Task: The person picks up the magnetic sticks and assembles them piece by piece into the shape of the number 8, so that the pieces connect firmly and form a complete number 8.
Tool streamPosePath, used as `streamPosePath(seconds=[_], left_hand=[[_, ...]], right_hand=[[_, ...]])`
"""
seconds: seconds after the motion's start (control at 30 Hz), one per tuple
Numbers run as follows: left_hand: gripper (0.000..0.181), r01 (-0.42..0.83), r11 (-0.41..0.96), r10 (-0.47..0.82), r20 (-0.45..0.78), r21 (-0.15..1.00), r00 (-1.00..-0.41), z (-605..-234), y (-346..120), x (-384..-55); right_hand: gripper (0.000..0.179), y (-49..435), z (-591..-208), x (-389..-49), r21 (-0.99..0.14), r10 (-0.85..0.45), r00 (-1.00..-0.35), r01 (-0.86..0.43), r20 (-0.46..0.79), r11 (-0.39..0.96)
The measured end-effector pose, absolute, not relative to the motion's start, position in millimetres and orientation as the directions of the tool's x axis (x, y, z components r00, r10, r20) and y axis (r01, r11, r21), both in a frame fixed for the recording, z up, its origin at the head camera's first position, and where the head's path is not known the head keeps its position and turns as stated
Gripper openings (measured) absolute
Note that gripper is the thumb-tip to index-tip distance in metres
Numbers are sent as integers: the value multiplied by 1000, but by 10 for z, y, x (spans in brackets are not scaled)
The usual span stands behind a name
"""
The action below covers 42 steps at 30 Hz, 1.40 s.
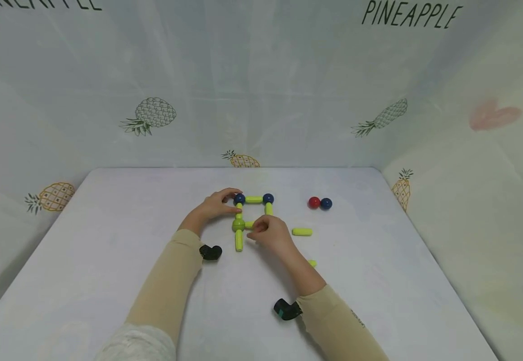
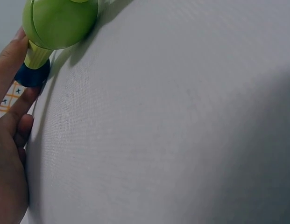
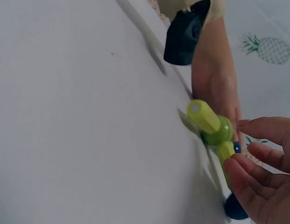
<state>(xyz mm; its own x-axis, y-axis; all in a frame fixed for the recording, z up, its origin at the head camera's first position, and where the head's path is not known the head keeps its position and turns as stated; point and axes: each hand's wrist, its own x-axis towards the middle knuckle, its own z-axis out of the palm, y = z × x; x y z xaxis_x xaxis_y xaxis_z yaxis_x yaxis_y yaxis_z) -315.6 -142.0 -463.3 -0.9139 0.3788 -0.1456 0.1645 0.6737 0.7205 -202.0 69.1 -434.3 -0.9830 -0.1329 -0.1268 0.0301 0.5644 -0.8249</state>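
On the table, yellow-green sticks and balls form a square frame in the head view. A blue ball (image 1: 239,199) and a second blue ball (image 1: 268,198) mark its far corners, and a green ball (image 1: 238,225) its near left one. From that green ball a stick (image 1: 239,241) points toward me. My left hand (image 1: 216,204) grips the far left corner, index finger at the blue ball and thumb by the side stick (image 2: 37,56). Around the near right corner, which it hides, my right hand (image 1: 276,233) hovers with loosely bent fingers apart; nothing shows between them.
Right of the frame, a red ball (image 1: 314,202) touches another blue ball (image 1: 326,203). A loose stick (image 1: 302,232) lies nearer, and another stick (image 1: 313,263) is partly hidden by my right forearm. A pineapple-print curtain (image 1: 261,120) hangs behind the table.
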Motion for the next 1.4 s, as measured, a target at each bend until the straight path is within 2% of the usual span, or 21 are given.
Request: streamPosePath(seconds=[0.53, 1.4], left_hand=[[66, 150, 668, 378, -158, 729, -912, -4600, -1405, -3119], [67, 150, 681, 362, -151, 717, -920, -4602, -1399, -3094]], right_hand=[[24, 1185, -4213, -2174, -761, -59, -995, 27, -86, 648], [29, 1806, -4254, -2402, -658, -62, -998, -45, -3, 752]])
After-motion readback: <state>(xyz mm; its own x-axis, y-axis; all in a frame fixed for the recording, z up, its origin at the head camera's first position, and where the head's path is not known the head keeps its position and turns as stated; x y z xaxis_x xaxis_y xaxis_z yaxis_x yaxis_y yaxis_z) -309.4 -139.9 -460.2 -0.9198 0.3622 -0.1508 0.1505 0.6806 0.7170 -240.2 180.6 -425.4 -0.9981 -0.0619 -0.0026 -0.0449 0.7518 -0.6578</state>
